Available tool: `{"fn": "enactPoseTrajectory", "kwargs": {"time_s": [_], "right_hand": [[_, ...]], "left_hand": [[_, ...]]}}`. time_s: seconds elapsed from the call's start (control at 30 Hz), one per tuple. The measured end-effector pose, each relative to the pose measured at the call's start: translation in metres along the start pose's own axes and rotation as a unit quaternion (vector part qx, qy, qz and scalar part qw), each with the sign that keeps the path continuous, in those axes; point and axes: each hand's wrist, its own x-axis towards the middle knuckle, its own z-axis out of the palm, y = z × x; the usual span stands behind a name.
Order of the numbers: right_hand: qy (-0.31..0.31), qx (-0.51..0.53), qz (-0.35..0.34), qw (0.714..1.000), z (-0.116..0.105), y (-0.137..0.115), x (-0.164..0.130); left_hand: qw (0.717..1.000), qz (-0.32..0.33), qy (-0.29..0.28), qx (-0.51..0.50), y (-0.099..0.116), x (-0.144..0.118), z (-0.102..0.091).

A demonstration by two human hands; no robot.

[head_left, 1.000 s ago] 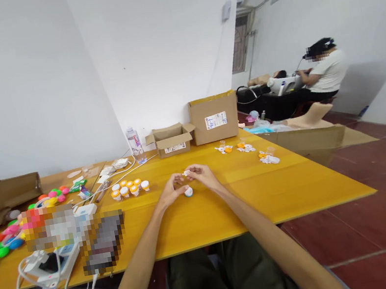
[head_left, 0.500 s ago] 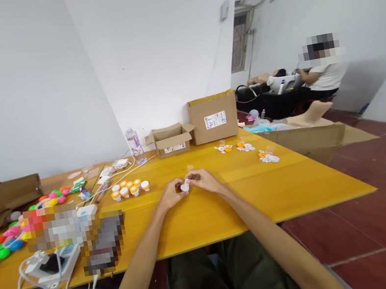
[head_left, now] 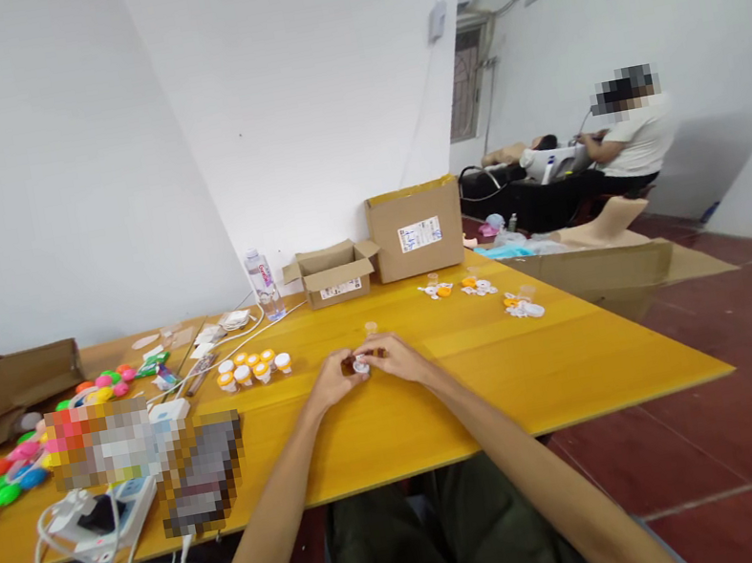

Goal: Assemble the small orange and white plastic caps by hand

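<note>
My left hand (head_left: pixel 335 381) and my right hand (head_left: pixel 393 356) meet over the middle of the yellow table (head_left: pixel 481 379). Between their fingertips sits a small white round piece (head_left: pixel 361 365), pinched from both sides; its details are too small to tell. A tiny clear cup (head_left: pixel 371 328) stands just beyond the hands. To the left, a cluster of small orange-and-white capped pots (head_left: pixel 251 366) stands on the table.
Two cardboard boxes (head_left: pixel 416 228) and a water bottle (head_left: pixel 264 285) stand at the table's far edge. Loose orange and white parts (head_left: pixel 486 291) lie at right. Coloured balls (head_left: pixel 45 427), cables and a white device (head_left: pixel 102 519) crowd the left. Another person (head_left: pixel 628 145) sits far right.
My hands lowered and closed together. The white piece that lay on the table a second ago is now held between both hands' fingertips. A small clear cup now shows beyond them.
</note>
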Motion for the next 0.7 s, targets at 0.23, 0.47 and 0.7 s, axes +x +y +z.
{"fn": "enactPoseTrajectory", "kwargs": {"time_s": [0.23, 0.47, 0.7], "right_hand": [[0.002, -0.002, -0.011, 1.000, 0.0014, 0.0013, -0.0006], [0.004, 0.004, -0.015, 1.000, 0.0020, 0.0012, -0.0001], [0.006, 0.005, -0.018, 1.000, 0.0027, 0.0017, -0.0009]], "left_hand": [[1.000, -0.001, -0.006, -0.004, -0.0019, 0.0002, 0.0002], [1.000, 0.006, -0.006, 0.000, -0.0020, 0.0000, -0.0002], [1.000, 0.002, -0.007, 0.007, -0.0017, 0.0004, -0.0004]]}}
